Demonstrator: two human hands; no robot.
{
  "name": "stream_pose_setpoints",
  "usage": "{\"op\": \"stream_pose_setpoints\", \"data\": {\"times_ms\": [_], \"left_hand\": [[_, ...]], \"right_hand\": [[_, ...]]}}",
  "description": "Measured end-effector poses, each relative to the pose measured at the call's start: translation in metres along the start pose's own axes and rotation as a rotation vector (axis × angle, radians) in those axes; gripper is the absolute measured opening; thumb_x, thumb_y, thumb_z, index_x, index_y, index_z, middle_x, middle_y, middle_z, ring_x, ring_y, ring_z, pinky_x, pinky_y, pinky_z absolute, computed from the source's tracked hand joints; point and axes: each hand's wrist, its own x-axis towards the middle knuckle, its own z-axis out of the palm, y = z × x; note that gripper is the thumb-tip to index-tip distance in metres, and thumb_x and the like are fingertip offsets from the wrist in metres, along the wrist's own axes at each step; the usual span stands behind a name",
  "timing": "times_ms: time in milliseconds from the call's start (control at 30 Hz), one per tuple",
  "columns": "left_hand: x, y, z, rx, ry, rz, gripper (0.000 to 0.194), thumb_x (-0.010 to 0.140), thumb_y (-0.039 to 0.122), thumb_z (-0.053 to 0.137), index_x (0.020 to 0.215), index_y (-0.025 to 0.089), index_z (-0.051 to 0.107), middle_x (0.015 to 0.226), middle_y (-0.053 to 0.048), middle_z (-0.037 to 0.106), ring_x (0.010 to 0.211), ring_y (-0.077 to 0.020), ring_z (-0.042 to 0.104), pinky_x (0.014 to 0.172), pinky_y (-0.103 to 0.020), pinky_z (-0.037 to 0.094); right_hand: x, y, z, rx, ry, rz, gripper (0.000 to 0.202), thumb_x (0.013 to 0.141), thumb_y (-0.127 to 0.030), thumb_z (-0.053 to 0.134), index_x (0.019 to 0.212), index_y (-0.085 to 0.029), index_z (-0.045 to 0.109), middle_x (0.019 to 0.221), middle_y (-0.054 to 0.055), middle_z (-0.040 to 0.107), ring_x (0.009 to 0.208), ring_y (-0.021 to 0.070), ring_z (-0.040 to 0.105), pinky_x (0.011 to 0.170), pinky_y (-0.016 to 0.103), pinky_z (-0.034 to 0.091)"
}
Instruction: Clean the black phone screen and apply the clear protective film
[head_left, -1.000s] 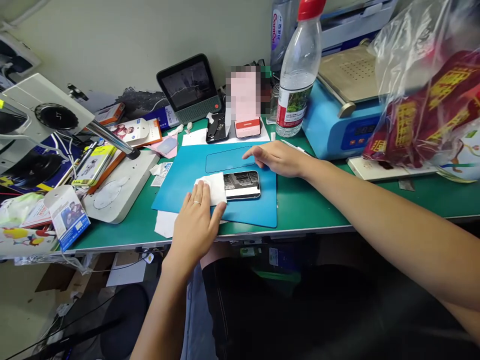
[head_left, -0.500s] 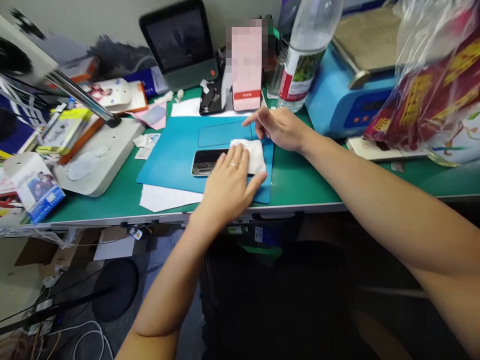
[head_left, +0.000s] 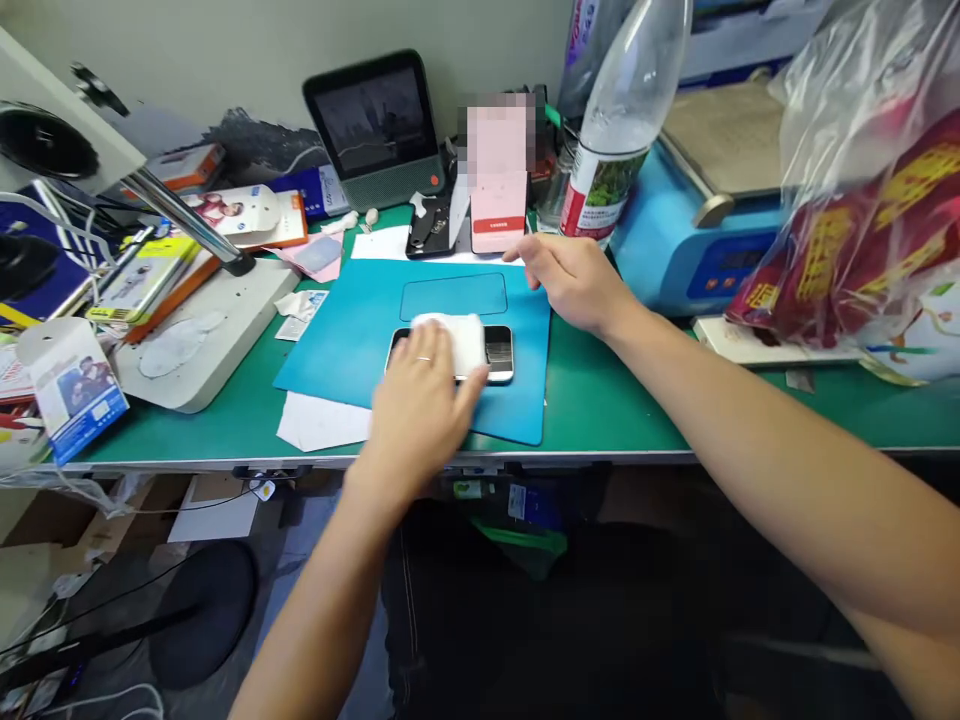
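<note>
A phone (head_left: 499, 354) lies face up on a blue mat (head_left: 345, 310), its screen dark. My left hand (head_left: 421, 385) rests flat over its left part, fingers stretched on a folded white cloth (head_left: 466, 340) that covers the middle of the screen. Above the phone, a thin clear sheet with a dark outline (head_left: 454, 295) lies on the mat. My right hand (head_left: 566, 275) hovers by the mat's upper right corner, index finger pointing left and the other fingers curled, near the foot of an upright pink-screened phone (head_left: 499, 190). Nothing shows in it.
A plastic bottle (head_left: 619, 140) and a blue machine (head_left: 667, 240) stand at the right, beside a red plastic-wrapped bag (head_left: 862, 240). Behind the mat are a smart display (head_left: 375, 125) and an opened black device (head_left: 429, 225). A lamp base (head_left: 202, 340) sits at the left.
My left hand and the white cloth have slid left across the phone, uncovering its right end. My right hand stays near the mat's upper right corner. The camera view has shifted.
</note>
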Motion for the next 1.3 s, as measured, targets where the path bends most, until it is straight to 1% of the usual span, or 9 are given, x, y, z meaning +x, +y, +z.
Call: {"op": "stream_pose_setpoints", "data": {"times_ms": [133, 233, 400, 533, 800, 933, 1067, 1200, 1300], "left_hand": [[0.016, 0.05, 0.003, -0.07, -0.008, 0.187, 0.079, 0.112, 0.057, 0.027, 0.159, -0.005, 0.04, 0.168, -0.024, 0.036, 0.161, -0.0342, 0.028, 0.132, -0.048, 0.027], [0.013, 0.058, 0.003, -0.085, 0.015, 0.225, 0.079, 0.112, 0.058, 0.026, 0.158, -0.004, 0.043, 0.169, -0.022, 0.036, 0.161, -0.0329, 0.028, 0.132, -0.047, 0.028], [-0.021, 0.016, 0.0, -0.062, 0.019, 0.212, 0.074, 0.112, 0.058, 0.024, 0.161, 0.004, 0.041, 0.17, -0.017, 0.036, 0.161, -0.0284, 0.031, 0.132, -0.047, 0.029], [-0.04, -0.029, -0.002, 0.011, 0.024, 0.091, 0.07, 0.113, 0.052, 0.022, 0.161, 0.005, 0.041, 0.168, -0.02, 0.039, 0.16, -0.0306, 0.033, 0.13, -0.053, 0.032], [-0.023, -0.065, -0.009, 0.021, -0.035, 0.047, 0.072, 0.112, 0.053, 0.023, 0.16, 0.002, 0.04, 0.168, -0.021, 0.038, 0.161, -0.0333, 0.028, 0.13, -0.054, 0.028], [-0.009, -0.047, -0.006, 0.044, -0.011, 0.057, 0.079, 0.11, 0.058, 0.029, 0.161, -0.002, 0.037, 0.168, -0.025, 0.036, 0.161, -0.0354, 0.029, 0.131, -0.053, 0.026], [0.004, -0.002, 0.002, -0.013, -0.012, 0.159, 0.084, 0.109, 0.062, 0.033, 0.161, -0.003, 0.036, 0.17, -0.025, 0.032, 0.162, -0.0352, 0.025, 0.132, -0.05, 0.025], [0.008, 0.034, 0.005, -0.067, 0.006, 0.223, 0.087, 0.107, 0.066, 0.035, 0.161, -0.003, 0.036, 0.17, -0.025, 0.032, 0.162, -0.0357, 0.024, 0.131, -0.05, 0.026], [0.0, 0.031, 0.003, -0.095, 0.016, 0.256, 0.08, 0.109, 0.06, 0.039, 0.161, -0.001, 0.036, 0.17, -0.022, 0.033, 0.162, -0.0338, 0.026, 0.131, -0.05, 0.028]], "right_hand": [[0.003, 0.003, -0.001, -0.084, 0.014, 0.033, 0.069, 0.099, -0.076, 0.039, 0.094, -0.018, 0.076, 0.078, 0.006, 0.067, 0.076, 0.0226, 0.058, 0.072, 0.036, 0.041], [0.003, 0.004, -0.001, -0.083, 0.014, 0.045, 0.054, 0.102, -0.062, 0.046, 0.093, -0.018, 0.075, 0.084, 0.007, 0.07, 0.077, 0.0228, 0.06, 0.073, 0.036, 0.042], [0.002, 0.002, 0.0, -0.068, -0.094, 0.012, 0.04, 0.1, -0.048, 0.052, 0.094, -0.017, 0.077, 0.092, 0.009, 0.077, 0.084, 0.0237, 0.065, 0.078, 0.036, 0.043], [-0.001, 0.001, 0.0, -0.072, -0.369, -0.037, 0.044, 0.091, -0.061, 0.064, 0.096, -0.02, 0.08, 0.071, 0.002, 0.069, 0.067, 0.0185, 0.058, 0.068, 0.034, 0.037], [0.004, 0.004, -0.011, -0.112, -0.675, -0.041, 0.076, 0.066, -0.071, 0.085, 0.129, -0.029, 0.075, 0.069, -0.003, 0.063, 0.06, 0.0168, 0.053, 0.06, 0.033, 0.028], [0.005, 0.0, -0.013, -0.13, -0.693, 0.004, 0.084, 0.066, -0.071, 0.085, 0.135, -0.026, 0.07, 0.072, -0.003, 0.063, 0.062, 0.0174, 0.053, 0.059, 0.032, 0.03], [0.003, -0.002, -0.014, -0.048, -0.659, 0.039, 0.08, 0.075, -0.069, 0.079, 0.139, -0.022, 0.065, 0.073, -0.003, 0.063, 0.063, 0.0173, 0.053, 0.061, 0.032, 0.033], [0.001, 0.001, -0.01, -0.016, -0.455, 0.04, 0.057, 0.093, -0.061, 0.06, 0.128, -0.018, 0.07, 0.078, 0.001, 0.066, 0.067, 0.0185, 0.056, 0.066, 0.033, 0.039], [0.002, 0.007, -0.004, -0.075, -0.293, -0.015, 0.045, 0.094, -0.05, 0.059, 0.121, -0.017, 0.074, 0.085, 0.006, 0.07, 0.077, 0.0225, 0.062, 0.073, 0.036, 0.045]]}}
